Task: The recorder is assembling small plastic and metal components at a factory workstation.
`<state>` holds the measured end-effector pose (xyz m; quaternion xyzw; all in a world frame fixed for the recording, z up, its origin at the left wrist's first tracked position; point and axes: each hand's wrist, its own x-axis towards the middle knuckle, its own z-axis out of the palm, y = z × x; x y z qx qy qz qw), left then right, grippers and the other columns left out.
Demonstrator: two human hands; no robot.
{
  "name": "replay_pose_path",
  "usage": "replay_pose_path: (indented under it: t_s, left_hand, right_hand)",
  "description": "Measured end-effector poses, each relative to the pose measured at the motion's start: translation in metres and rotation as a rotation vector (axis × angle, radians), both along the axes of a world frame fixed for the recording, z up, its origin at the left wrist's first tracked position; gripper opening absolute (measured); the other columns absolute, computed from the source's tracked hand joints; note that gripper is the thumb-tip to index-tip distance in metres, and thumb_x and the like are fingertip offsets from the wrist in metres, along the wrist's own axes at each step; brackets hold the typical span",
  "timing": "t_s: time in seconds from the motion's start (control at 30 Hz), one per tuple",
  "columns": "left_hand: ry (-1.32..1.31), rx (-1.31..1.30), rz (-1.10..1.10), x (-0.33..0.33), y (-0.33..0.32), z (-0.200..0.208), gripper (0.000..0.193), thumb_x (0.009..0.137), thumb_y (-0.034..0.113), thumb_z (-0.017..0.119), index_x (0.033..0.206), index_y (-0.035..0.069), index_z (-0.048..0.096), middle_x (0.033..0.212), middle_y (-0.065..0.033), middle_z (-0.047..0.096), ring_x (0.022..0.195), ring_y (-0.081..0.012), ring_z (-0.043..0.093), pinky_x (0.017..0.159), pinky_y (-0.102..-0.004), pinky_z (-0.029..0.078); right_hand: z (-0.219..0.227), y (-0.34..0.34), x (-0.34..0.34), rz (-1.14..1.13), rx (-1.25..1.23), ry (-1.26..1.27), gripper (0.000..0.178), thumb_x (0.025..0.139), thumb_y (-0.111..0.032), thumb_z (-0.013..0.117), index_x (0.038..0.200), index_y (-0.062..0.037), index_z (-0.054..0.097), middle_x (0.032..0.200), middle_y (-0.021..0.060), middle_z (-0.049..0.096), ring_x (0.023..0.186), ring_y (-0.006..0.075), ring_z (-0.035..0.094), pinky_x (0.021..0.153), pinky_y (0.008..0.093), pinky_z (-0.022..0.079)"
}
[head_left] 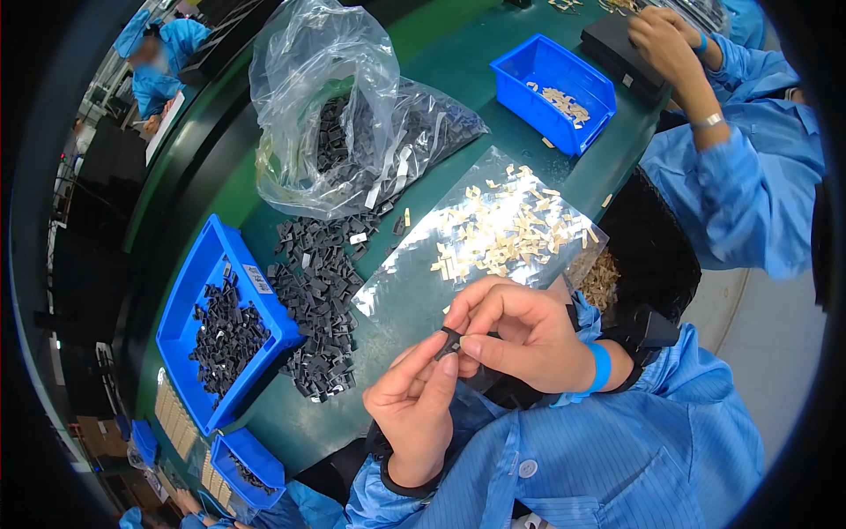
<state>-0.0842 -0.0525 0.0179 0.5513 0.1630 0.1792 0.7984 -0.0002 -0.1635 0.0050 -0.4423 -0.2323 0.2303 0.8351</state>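
A small black plastic part (448,343) is pinched between the thumb and fingers of my left hand (416,407). Against the part's right end, the thumb and fingertips of my right hand (527,342) are closed too. Whether a tiny pale piece sits under the right thumb is too small to tell. Just beyond my hands, many cream-coloured small pieces (507,231) lie scattered on a clear plastic sheet (388,286). To the left is a long heap of loose black parts (319,304) on the green table (441,66).
A clear plastic bag (322,57) of black parts stands behind the heap. Blue bins hold black parts at left (187,322) and lower left (267,450); another blue bin (529,93) holds cream pieces. A co-worker's arm (696,93) reaches over a black box (608,53) at right.
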Motion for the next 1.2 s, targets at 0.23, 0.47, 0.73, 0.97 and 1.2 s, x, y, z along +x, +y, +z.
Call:
replay_pose_path:
  t_s: [0.23, 0.47, 0.73, 0.97, 1.2]
  left_hand:
    - [-0.040, -0.033, -0.021, 0.000, 0.000, 0.003, 0.025, 0.081, -0.011, 0.054, 0.106, -0.008, 0.058, 0.098, -0.0183, 0.061, 0.081, -0.0200, 0.063, 0.073, -0.0287, 0.053]
    - [-0.044, -0.031, -0.007, 0.000, -0.001, 0.004, 0.025, 0.080, -0.010, 0.056, 0.105, -0.008, 0.058, 0.099, -0.0179, 0.061, 0.081, -0.0195, 0.063, 0.073, -0.0282, 0.053]
    - [-0.036, -0.095, 0.003, 0.001, -0.003, 0.005, 0.024, 0.080, -0.011, 0.056, 0.103, -0.008, 0.059, 0.099, -0.0188, 0.061, 0.081, -0.0194, 0.063, 0.073, -0.0288, 0.054]
    - [-0.087, -0.129, 0.060, 0.003, -0.005, 0.001, 0.018, 0.080, -0.008, 0.057, 0.098, -0.009, 0.060, 0.095, -0.0188, 0.062, 0.078, -0.0192, 0.063, 0.070, -0.0292, 0.054]
    - [-0.108, -0.062, 0.053, 0.000, -0.002, -0.001, 0.022, 0.080, -0.004, 0.057, 0.102, -0.005, 0.057, 0.089, -0.0163, 0.063, 0.075, -0.0188, 0.063, 0.069, -0.0285, 0.053]
  right_hand:
    - [0.003, -0.001, -0.001, -0.009, -0.057, -0.025, 0.005, 0.080, 0.002, 0.059, 0.083, 0.0026, 0.056, 0.103, 0.0131, 0.052, 0.090, 0.0141, 0.054, 0.079, 0.0266, 0.046]
    - [0.004, 0.001, -0.004, -0.151, -0.159, -0.132, 0.007, 0.075, -0.002, 0.063, 0.077, -0.0011, 0.057, 0.095, 0.0107, 0.057, 0.087, 0.0171, 0.057, 0.076, 0.0283, 0.045]
    - [0.000, -0.003, 0.001, -0.141, -0.182, -0.325, 0.008, 0.078, 0.003, 0.062, 0.081, 0.0011, 0.055, 0.100, 0.0149, 0.053, 0.086, 0.0157, 0.055, 0.075, 0.0263, 0.046]
    - [0.001, 0.002, -0.001, -0.217, -0.187, -0.294, 0.011, 0.072, -0.002, 0.066, 0.074, -0.0009, 0.056, 0.093, 0.0108, 0.057, 0.083, 0.0180, 0.058, 0.072, 0.0280, 0.047]
    - [0.010, -0.006, 0.021, -0.112, -0.377, -0.526, 0.024, 0.071, -0.013, 0.072, 0.087, -0.0007, 0.059, 0.086, 0.0072, 0.054, 0.072, 0.0146, 0.053, 0.064, 0.0245, 0.044]
